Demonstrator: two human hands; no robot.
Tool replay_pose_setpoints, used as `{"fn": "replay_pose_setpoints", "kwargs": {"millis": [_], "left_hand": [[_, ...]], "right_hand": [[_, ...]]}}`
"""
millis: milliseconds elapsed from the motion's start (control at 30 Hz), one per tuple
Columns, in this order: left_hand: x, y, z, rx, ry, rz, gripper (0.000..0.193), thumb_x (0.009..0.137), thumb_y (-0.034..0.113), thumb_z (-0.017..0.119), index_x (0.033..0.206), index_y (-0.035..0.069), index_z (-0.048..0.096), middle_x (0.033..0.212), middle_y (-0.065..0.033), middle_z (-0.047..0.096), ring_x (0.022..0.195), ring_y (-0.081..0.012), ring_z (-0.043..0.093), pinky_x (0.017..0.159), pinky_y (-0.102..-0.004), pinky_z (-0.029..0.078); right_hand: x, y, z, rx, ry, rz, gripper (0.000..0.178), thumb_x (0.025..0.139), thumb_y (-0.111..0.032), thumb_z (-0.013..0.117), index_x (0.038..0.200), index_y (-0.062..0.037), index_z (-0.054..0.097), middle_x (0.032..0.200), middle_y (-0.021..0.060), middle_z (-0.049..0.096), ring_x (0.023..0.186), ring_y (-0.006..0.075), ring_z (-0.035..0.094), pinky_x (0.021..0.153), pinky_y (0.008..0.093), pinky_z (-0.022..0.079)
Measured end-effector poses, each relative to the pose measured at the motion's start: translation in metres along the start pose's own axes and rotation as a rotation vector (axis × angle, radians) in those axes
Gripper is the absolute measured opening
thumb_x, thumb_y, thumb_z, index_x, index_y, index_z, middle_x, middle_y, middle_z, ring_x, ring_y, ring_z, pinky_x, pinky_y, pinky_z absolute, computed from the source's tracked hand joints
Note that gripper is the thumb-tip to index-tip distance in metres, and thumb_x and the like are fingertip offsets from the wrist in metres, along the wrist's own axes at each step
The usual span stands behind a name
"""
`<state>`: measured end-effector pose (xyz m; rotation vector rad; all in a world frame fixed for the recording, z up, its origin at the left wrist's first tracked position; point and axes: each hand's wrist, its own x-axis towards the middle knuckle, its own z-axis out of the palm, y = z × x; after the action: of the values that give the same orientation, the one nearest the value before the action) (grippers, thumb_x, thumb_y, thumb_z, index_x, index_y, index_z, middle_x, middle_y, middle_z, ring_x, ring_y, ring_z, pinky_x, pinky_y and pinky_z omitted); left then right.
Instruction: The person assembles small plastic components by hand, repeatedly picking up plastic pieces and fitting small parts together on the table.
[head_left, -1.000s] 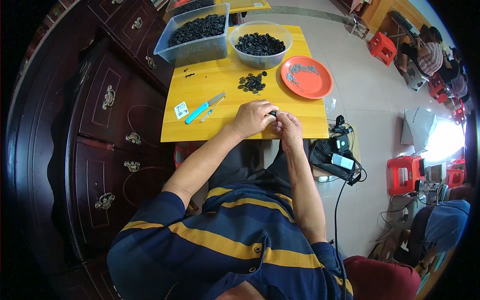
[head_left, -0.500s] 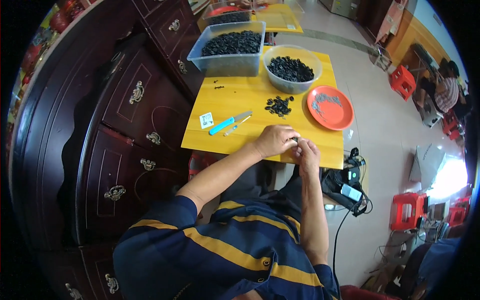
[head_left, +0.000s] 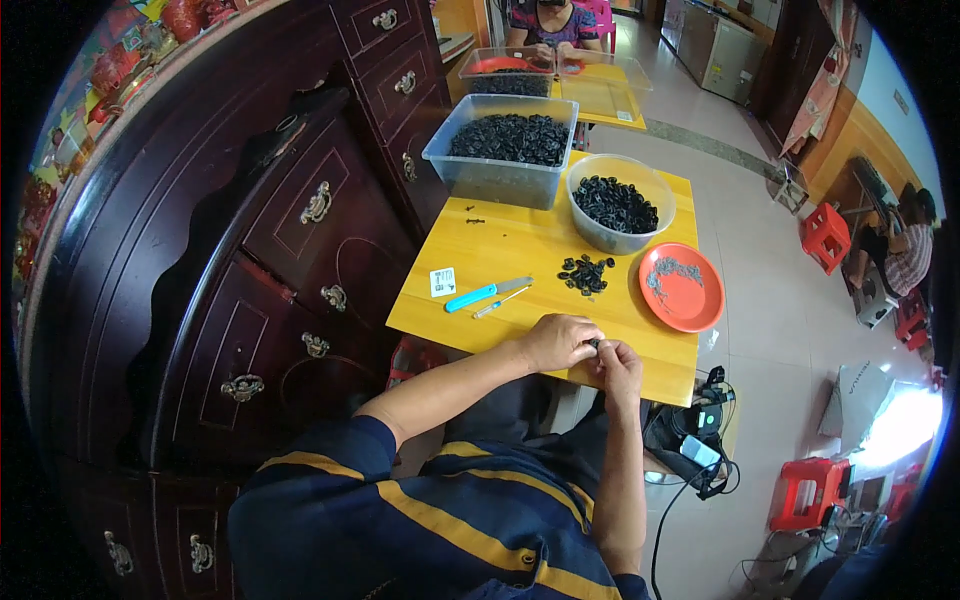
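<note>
My left hand [head_left: 562,342] and my right hand [head_left: 620,368] meet over the front edge of the yellow table [head_left: 540,245]. Their fingertips pinch a small black part [head_left: 594,343], mostly hidden by the fingers. Beyond them lies a loose pile of small black ring-like parts [head_left: 585,274]. To the right, a red plate [head_left: 690,312] carries small grey pieces [head_left: 676,270]. A round clear tub [head_left: 597,236] full of similar black parts stands behind the pile. Left of my hands are a blue-handled knife [head_left: 488,294], a thin small tool [head_left: 501,303] and a white card [head_left: 442,282].
A large rectangular clear tub [head_left: 500,183] of black parts stands at the back left. Dark wooden drawers [head_left: 300,260] flank the table. Cables and a black bag [head_left: 690,440] lie right of it. Another person [head_left: 555,25] sits at a table beyond; red stools [head_left: 826,238] stand at right.
The view has tilted up, so the table sits lower in the picture and the person beyond shows more. Both hands stay together on the small black part, with slightly shifted fingers.
</note>
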<state>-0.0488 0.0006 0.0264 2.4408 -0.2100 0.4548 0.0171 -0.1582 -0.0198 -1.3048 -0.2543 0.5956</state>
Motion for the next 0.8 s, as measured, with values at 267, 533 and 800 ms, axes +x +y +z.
{"fn": "replay_pose_setpoints", "kwargs": {"millis": [267, 533, 800], "left_hand": [[0.009, -0.024, -0.028, -0.175, -0.338, -0.181, 0.016, 0.077, 0.012, 0.066, 0.090, 0.005, 0.072, 0.083, -0.0125, 0.071, 0.075, -0.0238, 0.069, 0.071, -0.0351, 0.053], [0.090, -0.113, -0.161, -0.116, 0.396, -0.337, 0.048, 0.085, 0.009, 0.067, 0.130, -0.001, 0.054, 0.099, -0.0061, 0.070, 0.084, -0.0099, 0.063, 0.074, -0.0257, 0.052], [0.047, -0.080, -0.062, -0.071, 0.072, -0.271, 0.018, 0.083, 0.010, 0.067, 0.100, 0.004, 0.071, 0.086, -0.0056, 0.070, 0.077, -0.0119, 0.065, 0.071, -0.0276, 0.052]], "right_hand": [[-0.004, 0.002, 0.003, -0.125, -0.025, -0.014, 0.020, 0.097, -0.018, 0.059, 0.085, -0.0023, 0.064, 0.069, -0.0016, 0.059, 0.059, 0.0059, 0.050, 0.052, 0.0210, 0.039], [-0.001, 0.007, 0.000, -0.024, -0.020, 0.021, 0.019, 0.096, -0.018, 0.060, 0.088, -0.0005, 0.061, 0.071, 0.0021, 0.060, 0.060, 0.0092, 0.053, 0.056, 0.0224, 0.044], [-0.001, -0.002, 0.001, -0.095, 0.053, 0.078, 0.018, 0.095, -0.020, 0.061, 0.088, -0.0034, 0.063, 0.072, 0.0013, 0.061, 0.061, 0.0080, 0.056, 0.056, 0.0221, 0.045]]}}
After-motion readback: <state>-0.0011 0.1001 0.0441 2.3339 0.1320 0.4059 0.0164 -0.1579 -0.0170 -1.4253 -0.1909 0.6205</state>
